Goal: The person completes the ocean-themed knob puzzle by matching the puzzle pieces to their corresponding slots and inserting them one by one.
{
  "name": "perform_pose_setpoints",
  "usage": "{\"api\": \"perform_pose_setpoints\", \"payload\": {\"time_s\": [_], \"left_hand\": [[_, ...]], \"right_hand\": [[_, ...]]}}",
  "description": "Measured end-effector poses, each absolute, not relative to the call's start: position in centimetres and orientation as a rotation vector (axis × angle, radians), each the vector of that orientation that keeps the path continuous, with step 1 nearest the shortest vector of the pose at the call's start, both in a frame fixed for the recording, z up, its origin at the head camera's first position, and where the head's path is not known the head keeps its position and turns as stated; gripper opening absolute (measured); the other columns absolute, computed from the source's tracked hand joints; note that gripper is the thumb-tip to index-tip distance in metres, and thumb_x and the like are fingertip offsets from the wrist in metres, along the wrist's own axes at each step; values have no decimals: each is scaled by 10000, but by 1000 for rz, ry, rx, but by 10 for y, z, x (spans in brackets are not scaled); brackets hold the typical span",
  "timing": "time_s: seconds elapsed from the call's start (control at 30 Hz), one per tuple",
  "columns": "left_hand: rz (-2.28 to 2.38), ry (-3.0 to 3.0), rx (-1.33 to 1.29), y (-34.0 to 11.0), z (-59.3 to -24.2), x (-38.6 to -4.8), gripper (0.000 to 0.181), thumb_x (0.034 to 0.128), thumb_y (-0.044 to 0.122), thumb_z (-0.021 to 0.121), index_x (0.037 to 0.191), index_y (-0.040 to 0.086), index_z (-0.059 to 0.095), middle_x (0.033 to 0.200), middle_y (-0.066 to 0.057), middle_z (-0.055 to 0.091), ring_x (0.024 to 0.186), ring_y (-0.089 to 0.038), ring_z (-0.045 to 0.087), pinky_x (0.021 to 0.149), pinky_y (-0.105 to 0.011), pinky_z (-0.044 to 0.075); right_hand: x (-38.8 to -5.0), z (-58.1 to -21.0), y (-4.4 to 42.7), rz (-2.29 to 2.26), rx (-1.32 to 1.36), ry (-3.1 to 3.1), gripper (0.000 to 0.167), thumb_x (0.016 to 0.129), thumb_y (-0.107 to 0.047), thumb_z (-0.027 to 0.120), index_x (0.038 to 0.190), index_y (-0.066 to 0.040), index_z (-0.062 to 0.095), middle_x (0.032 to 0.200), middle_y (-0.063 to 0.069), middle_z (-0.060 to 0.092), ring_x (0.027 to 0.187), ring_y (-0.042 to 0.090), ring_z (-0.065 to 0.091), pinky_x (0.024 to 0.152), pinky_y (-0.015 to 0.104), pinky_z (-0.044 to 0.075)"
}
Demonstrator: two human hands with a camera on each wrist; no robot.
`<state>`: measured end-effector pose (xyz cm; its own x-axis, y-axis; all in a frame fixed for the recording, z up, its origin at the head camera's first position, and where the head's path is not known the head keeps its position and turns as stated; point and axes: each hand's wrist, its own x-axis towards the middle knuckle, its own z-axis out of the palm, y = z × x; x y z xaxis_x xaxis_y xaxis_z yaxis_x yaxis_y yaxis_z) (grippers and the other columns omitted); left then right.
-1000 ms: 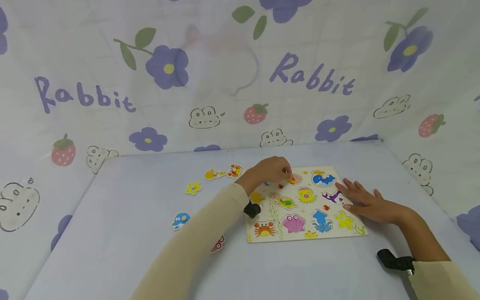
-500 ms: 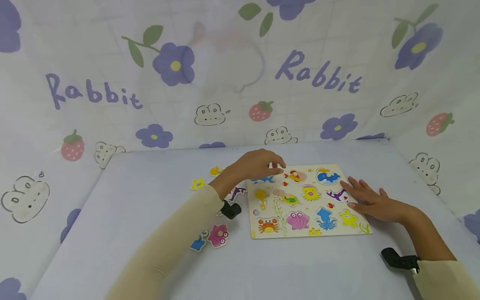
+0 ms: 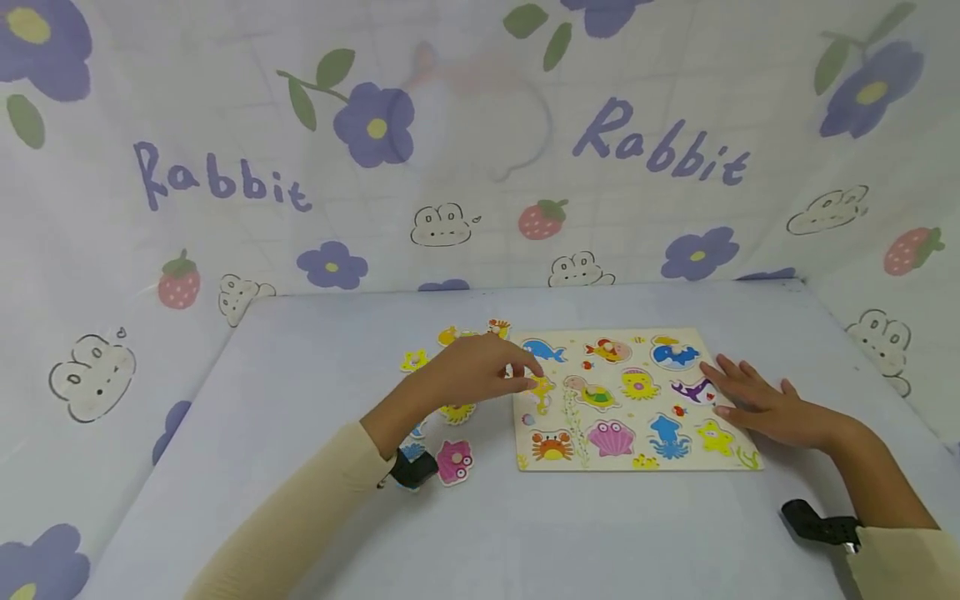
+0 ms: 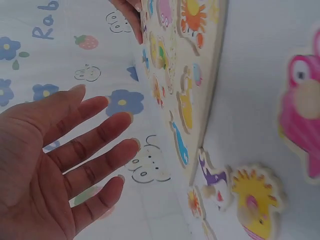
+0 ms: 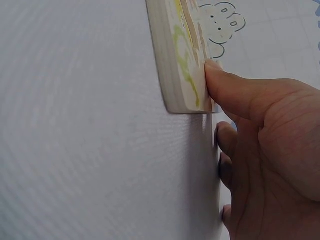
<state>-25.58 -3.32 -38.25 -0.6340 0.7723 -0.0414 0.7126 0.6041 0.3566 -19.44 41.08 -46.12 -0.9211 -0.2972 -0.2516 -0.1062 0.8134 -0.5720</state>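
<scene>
A wooden sea-animal puzzle board (image 3: 600, 458) lies flat on the table. My left hand (image 3: 480, 371), fingers spread and holding nothing, hovers by the board's left edge near the yellow seahorse picture; the left wrist view shows its bare palm (image 4: 45, 155). My right hand (image 3: 780, 412) rests along the board's right edge. In the right wrist view its thumb (image 5: 240, 92) touches the board's corner, and the other fingers lie beside it on the table. A fish piece (image 3: 610, 351) and a blue whale piece (image 3: 675, 356) sit in the board's top row.
Loose knobbed pieces lie left of the board: a pink shell (image 3: 454, 462), a yellow octopus (image 3: 457, 413), a yellow starfish (image 3: 414, 360), a crab (image 3: 498, 328) and a purple dolphin (image 4: 216, 182). My left wrist partly covers blue pieces. A patterned cloth (image 3: 465, 167) hangs behind the table.
My left hand has left the fish piece in the top row and moved left and nearer, its fingers spreading. The right hand stays at the board's edge. The head view has shifted slightly.
</scene>
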Motion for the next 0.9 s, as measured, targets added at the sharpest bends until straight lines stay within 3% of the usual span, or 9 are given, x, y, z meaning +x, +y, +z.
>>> {"api": "perform_pose_setpoints", "payload": {"time_s": [0.17,0.4,0.9], "left_hand": [[406,2682,1156,-64,-387,-239,253,977,342,695,1212,260,741,893,155,651,808,-81,573,691,-254,489],[498,2598,1097,-99,-386,-222,261,958,322,721,1207,244,738,952,180,667,864,-55,594,744,-259,514],[517,2449,1056,-121,-398,-209,135,890,233,807,1016,264,768,893,226,667,836,-49,600,738,-262,518]], "right_hand": [[-195,-461,407,-811,-308,2664,773,1002,-436,569,1621,-165,194,1670,229,-37,1494,481,-174,1030,753,-203],[-194,-462,408,-807,-311,2671,772,1005,-433,560,1623,-167,180,1668,231,-45,1487,488,-184,1021,754,-211],[-192,-461,411,-834,-303,2668,772,999,-446,569,1622,-186,194,1672,223,-40,1489,481,-192,1017,750,-222]]}}
